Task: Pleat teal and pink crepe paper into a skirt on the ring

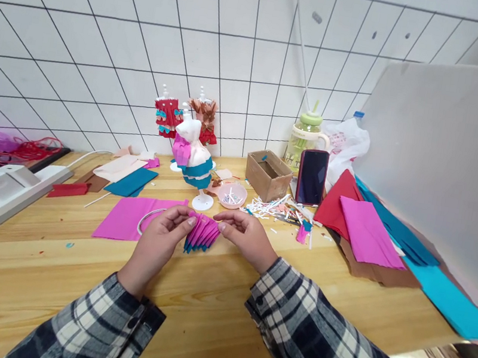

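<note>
Between my two hands hangs a pleated paper strip (203, 234), magenta with a teal lower edge. My left hand (164, 234) pinches its left top corner, thumb against fingers. At the other end, the thumb and fingers of my right hand (246, 234) close on the right top corner. Under and beside my left hand lies a flat magenta sheet (119, 217), with a pale ring (141, 224) on it. Just beyond my hands stands a small white dress form (191, 138) wrapped with magenta, white and teal paper.
Two more decorated dress forms (167, 116) stand behind. A cardboard box (269, 178), a pink dish (233, 195), white paper scraps (268, 206), a phone (311, 178) and a green-lidded jug (307, 132) are beyond my right hand. Coloured paper (371, 233) lies right; a power strip (14, 192) left.
</note>
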`<move>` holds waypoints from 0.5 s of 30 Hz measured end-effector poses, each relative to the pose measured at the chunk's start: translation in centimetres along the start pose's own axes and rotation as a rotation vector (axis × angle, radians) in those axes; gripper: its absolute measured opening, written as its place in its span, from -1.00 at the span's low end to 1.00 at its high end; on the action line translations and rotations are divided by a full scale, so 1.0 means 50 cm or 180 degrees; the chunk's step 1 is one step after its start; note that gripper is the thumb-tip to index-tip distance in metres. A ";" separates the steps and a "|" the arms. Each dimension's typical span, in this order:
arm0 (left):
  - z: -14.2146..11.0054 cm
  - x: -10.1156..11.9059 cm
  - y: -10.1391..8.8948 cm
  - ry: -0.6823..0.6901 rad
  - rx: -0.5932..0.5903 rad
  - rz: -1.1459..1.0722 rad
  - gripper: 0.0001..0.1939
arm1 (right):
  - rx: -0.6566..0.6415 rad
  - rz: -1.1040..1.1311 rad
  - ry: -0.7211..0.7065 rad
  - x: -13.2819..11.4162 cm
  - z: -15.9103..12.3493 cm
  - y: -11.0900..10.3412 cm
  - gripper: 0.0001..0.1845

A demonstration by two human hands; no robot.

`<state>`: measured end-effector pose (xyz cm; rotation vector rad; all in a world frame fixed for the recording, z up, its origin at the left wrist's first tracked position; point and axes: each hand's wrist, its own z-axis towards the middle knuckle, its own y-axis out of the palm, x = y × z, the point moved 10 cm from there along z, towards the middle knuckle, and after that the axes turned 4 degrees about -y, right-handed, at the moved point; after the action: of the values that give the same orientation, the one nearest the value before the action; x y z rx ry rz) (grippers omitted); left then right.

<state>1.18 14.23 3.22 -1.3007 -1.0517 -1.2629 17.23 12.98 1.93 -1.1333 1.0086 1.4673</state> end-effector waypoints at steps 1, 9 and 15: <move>0.000 -0.006 0.001 -0.0078 -0.0029 -0.0182 -0.66 | 0.0003 0.0058 -0.0002 0.002 0.001 0.001 -0.70; -0.001 -0.022 0.025 -0.0536 -0.0351 -0.1692 -0.71 | 0.0146 0.0246 -0.0238 -0.009 0.002 0.002 -0.80; 0.004 -0.018 0.026 -0.0461 -0.0418 -0.1927 -0.77 | 0.0290 0.0180 -0.0143 -0.007 0.003 -0.011 -0.85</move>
<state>2.40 14.30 2.21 -1.2254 -1.5625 -1.7240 17.79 13.15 2.31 -1.0099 1.0727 1.4700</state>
